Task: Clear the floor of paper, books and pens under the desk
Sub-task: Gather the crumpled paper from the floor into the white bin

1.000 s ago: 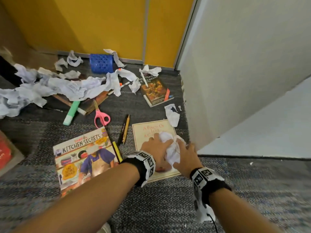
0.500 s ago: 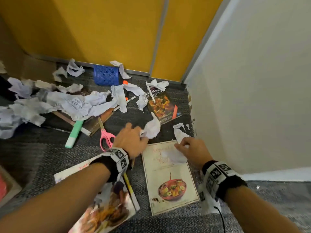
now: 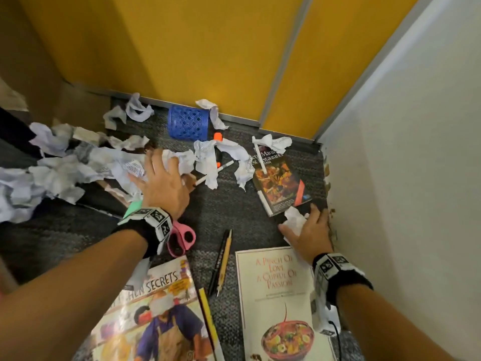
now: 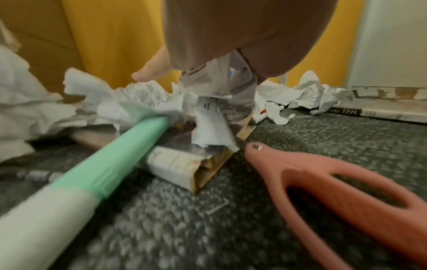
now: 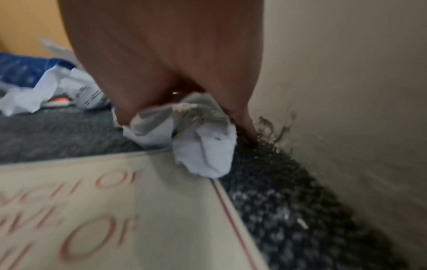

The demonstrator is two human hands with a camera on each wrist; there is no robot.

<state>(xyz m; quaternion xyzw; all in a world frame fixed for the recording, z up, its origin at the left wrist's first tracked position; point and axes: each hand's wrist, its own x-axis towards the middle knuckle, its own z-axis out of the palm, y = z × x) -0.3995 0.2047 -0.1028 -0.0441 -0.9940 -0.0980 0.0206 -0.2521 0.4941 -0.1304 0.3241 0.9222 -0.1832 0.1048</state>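
My left hand (image 3: pixel 166 165) reaches over the heap of crumpled paper (image 3: pixel 78 168) on the grey carpet, and a crumpled piece (image 4: pixel 212 76) is tucked under its palm. By the white wall, my right hand (image 3: pixel 299 217) grips a crumpled paper ball (image 3: pixel 292 220) between thumb and fingers, seen close in the right wrist view as the ball (image 5: pixel 198 142). Three books lie flat: Kitchen Secrets (image 3: pixel 156 308), the cream cookbook (image 3: pixel 276 295) and the restaurants book (image 3: pixel 281 186). A black pen and pencil (image 3: pixel 221 261) lie between the front books. A green highlighter (image 4: pixel 104 164) rests under my left wrist.
Pink scissors (image 3: pixel 182 238) lie beside my left wrist. A blue mesh holder (image 3: pixel 188 123) lies on its side against the yellow panel (image 3: pixel 208 48). An orange marker (image 3: pixel 218 136) and a white pen (image 3: pixel 216 170) sit among paper strips. The white wall (image 3: pixel 403 178) closes the right side.
My left hand went forward and left, carrying its paper to the heap. My right hand left the cream cookbook and closed on the paper ball by the wall. The view moved closer.
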